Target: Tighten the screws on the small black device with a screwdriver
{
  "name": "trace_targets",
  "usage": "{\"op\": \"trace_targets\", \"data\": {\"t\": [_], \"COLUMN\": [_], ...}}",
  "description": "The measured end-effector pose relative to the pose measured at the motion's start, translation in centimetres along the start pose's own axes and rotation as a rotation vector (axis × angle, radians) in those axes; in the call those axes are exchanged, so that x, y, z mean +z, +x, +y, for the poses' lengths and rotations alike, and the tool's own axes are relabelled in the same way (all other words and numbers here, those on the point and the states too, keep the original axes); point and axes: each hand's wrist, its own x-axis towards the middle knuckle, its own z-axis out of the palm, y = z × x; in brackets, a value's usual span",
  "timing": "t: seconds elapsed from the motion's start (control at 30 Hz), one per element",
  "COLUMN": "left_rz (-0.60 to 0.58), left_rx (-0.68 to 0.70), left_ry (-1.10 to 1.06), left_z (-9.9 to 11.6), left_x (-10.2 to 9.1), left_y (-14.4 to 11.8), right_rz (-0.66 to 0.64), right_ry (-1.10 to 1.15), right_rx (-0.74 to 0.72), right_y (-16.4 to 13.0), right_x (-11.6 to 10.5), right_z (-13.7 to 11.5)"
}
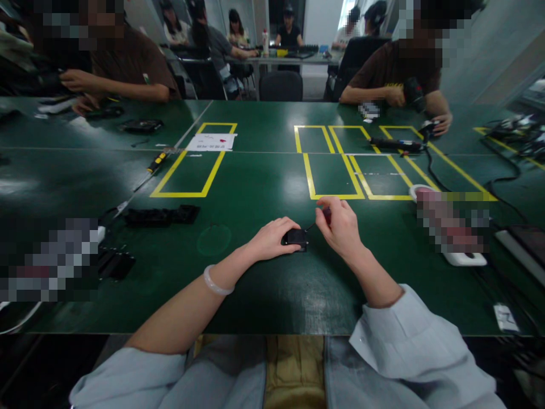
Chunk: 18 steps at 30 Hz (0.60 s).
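Black block (297,237): partly covered by left fingers (289,224)
Tool handle (327,213): mostly hidden within right fingers (327,201)
White sheet (212,142): print too small

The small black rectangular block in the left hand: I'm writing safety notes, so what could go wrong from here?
The thin-shafted tool with a dark reddish handle, held in the right hand, could slip past the small black rectangular block and jab the left hand gripping it. The block might also skid or twist on the glossy green tabletop, since only the left hand appears to steady it.
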Motion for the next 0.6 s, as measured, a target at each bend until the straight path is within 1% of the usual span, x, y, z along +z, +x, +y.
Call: {"op": "trace_targets", "data": {"t": [0.2,0.3,0.6], "left_rz": [-0.007,-0.013,-0.005], "left_rx": [-0.001,0.007,0.012], "left_ry": [0.01,0.021,0.021], "left_z": [0.18,0.15,0.0], "left_x": [-0.16,-0.16,-0.05], "left_y": [0.0,-0.01,0.05], "right_rz": [0.002,0.012,0.009], "right_ry": [0.03,0.021,0.001], "right_rx": [-0.008,-0.024,-0.015], "right_y": [0.08,0.1,0.13], "right_x": [-0.21,-0.36,-0.33], "right_z": [-0.23,-0.3,-0.16]}}
